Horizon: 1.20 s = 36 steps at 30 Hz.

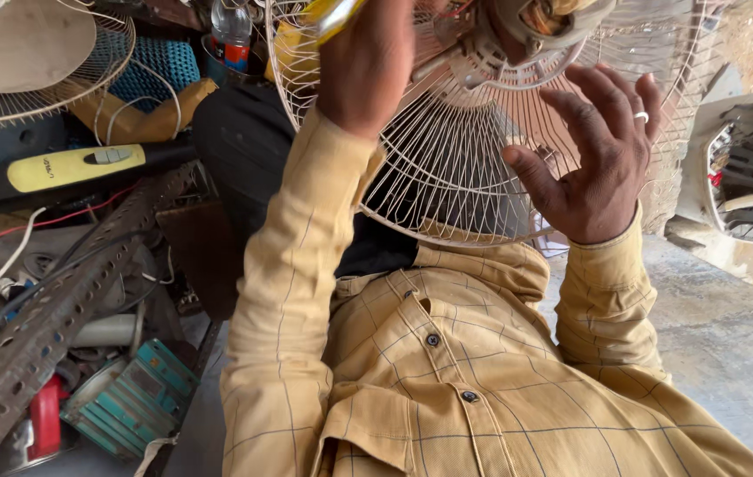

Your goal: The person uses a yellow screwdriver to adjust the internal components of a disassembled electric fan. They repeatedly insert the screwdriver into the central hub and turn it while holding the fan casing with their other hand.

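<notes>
We read the step in hand as tool work at the centre of a table fan. The wire fan guard [447, 177] is propped on edge over our lap, with the motor hub [535, 26] at the top of the view.

- **Left hand:** The left hand [368, 62] is clenched around a yellow-handled tool [334, 16], probably a screwdriver. It is raised in front of the guard's upper left part, just beside the hub. The tool's tip is out of frame, so we cannot tell what it meets.
- **Right hand:** The right hand [602, 168] is released, with fingers splayed, and holds nothing. It lies against the guard's right side, below and to the right of the hub, and seems to brace the guard. We cannot tell how firm the contact with the wires is.
- **Position:** The guard sits between the two hands, with the hub above the right hand and to the right of the left.
- **Next move, our judgement:** It calls for the right hand to keep the guard from turning while the left keeps the tool square to the hub. The thin wires flex, so a slip is likely.
- **Clutter at left, well apart from the hands:**
  - a perforated angle bar [50, 309]
  - a second fan guard [6, 106]
  - a plastic bottle [231, 31]
- **Floor:** The concrete floor [721, 327] is at right.
</notes>
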Tool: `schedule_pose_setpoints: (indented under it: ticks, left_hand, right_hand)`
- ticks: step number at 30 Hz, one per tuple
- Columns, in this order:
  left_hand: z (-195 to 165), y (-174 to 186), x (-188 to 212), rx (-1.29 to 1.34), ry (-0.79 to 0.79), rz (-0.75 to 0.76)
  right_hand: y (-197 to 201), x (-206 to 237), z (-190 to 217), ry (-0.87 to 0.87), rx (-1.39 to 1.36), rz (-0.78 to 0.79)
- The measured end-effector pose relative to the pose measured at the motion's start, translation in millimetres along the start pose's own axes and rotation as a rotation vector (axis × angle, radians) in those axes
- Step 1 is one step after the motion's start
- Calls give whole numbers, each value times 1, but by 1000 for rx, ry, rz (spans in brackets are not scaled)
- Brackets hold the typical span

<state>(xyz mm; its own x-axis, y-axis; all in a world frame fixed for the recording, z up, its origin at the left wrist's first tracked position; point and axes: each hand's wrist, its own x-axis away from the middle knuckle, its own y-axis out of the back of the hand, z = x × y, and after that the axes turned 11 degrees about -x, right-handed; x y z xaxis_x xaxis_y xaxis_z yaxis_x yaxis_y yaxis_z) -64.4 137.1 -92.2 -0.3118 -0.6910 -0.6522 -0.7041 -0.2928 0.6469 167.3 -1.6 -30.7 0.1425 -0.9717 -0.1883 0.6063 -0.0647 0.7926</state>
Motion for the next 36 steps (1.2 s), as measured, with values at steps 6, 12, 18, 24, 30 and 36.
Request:
schedule_pose_setpoints:
  ticks: [6,12,18,24,30,36]
  left_hand:
    - [-54,50,22,616,359,69]
    - [-75,37,14,631,149,104]
    - [-73,29,24,653,322,32]
    - [-67,20,28,662,261,-11]
    - [-68,19,30,714,279,-9]
    - [-70,25,21,684,274,-46]
  right_hand:
    - [5,4,-3,74,-57,-15]
    - [10,12,-11,75,-40,12]
    - [10,10,-14,126,-21,-3]
    - [11,8,-14,133,-25,1]
    - [11,4,-14,155,-111,-39]
    - [9,4,-13,143,-12,-29]
